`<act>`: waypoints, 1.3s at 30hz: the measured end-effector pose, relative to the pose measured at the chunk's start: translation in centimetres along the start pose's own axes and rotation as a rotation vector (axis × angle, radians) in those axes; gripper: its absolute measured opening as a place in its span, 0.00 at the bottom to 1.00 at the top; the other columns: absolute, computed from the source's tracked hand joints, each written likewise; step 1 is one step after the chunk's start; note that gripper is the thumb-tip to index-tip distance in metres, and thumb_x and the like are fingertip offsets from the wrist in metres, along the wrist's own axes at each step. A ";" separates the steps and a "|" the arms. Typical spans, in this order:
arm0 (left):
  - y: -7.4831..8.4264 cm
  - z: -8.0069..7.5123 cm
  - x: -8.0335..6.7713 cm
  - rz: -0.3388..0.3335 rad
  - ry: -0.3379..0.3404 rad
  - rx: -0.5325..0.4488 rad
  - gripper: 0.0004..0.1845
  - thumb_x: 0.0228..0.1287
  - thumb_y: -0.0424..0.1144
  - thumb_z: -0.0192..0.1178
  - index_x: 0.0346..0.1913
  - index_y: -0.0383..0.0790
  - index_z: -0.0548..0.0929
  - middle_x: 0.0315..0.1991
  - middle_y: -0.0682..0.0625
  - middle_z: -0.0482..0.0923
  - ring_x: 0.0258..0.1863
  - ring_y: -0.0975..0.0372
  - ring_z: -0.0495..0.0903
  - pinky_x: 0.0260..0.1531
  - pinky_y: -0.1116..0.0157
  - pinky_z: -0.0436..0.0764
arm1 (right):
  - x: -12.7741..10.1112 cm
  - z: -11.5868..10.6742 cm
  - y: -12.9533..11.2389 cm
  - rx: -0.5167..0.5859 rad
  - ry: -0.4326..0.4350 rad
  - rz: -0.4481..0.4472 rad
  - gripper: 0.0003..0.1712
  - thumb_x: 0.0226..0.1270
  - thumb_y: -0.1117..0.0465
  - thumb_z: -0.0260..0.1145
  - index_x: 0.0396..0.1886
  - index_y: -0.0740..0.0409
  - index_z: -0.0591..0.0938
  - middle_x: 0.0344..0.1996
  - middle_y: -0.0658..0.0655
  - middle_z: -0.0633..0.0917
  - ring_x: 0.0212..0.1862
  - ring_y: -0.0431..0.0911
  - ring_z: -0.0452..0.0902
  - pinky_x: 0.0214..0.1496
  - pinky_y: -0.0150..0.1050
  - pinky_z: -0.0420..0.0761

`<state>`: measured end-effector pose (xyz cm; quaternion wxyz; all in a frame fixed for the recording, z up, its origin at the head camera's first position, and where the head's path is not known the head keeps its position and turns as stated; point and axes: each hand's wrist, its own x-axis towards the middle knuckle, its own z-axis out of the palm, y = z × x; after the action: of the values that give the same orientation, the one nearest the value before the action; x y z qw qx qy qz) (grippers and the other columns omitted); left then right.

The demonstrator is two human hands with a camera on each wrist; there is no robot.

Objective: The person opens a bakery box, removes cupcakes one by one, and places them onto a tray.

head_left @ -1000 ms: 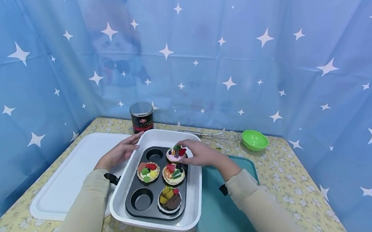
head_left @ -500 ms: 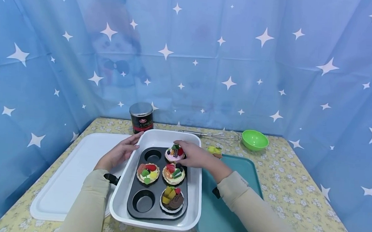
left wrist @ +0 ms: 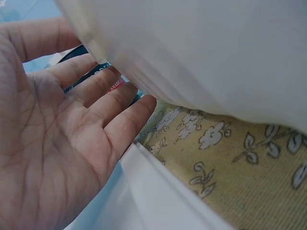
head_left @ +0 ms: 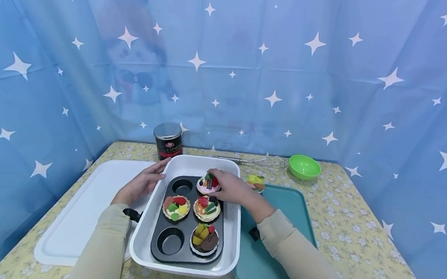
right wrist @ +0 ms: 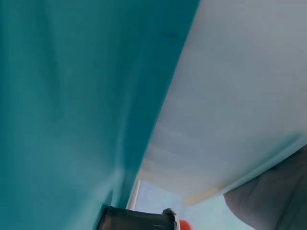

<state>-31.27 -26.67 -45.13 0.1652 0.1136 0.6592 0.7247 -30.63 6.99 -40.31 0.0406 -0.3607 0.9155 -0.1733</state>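
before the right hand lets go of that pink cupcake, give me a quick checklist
1. Right hand grips the pink cupcake: ok.
2. Cupcake sits fully down in its cup of the muffin tin: cannot tell, fingers hide its base.
3. Left hand steadies the white baking dish with straight fingers: ok.
4. Neighbouring tart untouched: cannot tell, the thumb is very close.
5. Two cups remain vacant: ok.

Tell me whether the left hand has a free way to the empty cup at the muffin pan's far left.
Probably yes: the left hand rests on the white dish rim beside that empty cup, with nothing between them.
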 end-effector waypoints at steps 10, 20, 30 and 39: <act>-0.2 -0.1 -0.2 -0.013 0.014 0.005 0.37 0.75 0.32 0.49 0.82 0.53 0.50 0.81 0.48 0.45 0.78 0.49 0.51 0.58 0.69 0.76 | 0.1 0.3 0.3 0.003 0.006 -0.023 0.42 0.69 0.46 0.69 0.76 0.57 0.65 0.42 0.50 0.79 0.33 0.37 0.75 0.38 0.38 0.78; 0.2 0.0 0.0 -0.019 0.022 -0.011 0.37 0.75 0.32 0.50 0.82 0.53 0.51 0.81 0.49 0.46 0.78 0.50 0.51 0.57 0.70 0.76 | 0.0 0.1 0.5 -0.005 0.021 -0.035 0.42 0.69 0.47 0.69 0.76 0.55 0.64 0.45 0.50 0.80 0.35 0.37 0.75 0.39 0.38 0.78; 0.0 0.0 -0.1 0.002 -0.010 -0.006 0.39 0.74 0.32 0.50 0.82 0.51 0.48 0.82 0.46 0.42 0.78 0.48 0.49 0.59 0.69 0.75 | -0.2 0.0 0.4 0.001 0.013 -0.028 0.42 0.68 0.47 0.69 0.76 0.54 0.63 0.48 0.51 0.80 0.36 0.37 0.75 0.39 0.38 0.78; 0.1 0.1 0.0 -0.002 -0.012 0.014 0.38 0.75 0.33 0.50 0.82 0.52 0.49 0.82 0.46 0.43 0.78 0.47 0.51 0.60 0.68 0.75 | -0.5 -0.2 0.4 0.035 0.041 -0.039 0.43 0.67 0.47 0.70 0.76 0.53 0.64 0.50 0.52 0.79 0.37 0.37 0.76 0.41 0.38 0.78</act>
<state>-31.22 -26.64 -45.04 0.1691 0.1182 0.6636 0.7191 -30.52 7.65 -40.31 0.0247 -0.3743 0.9057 -0.1976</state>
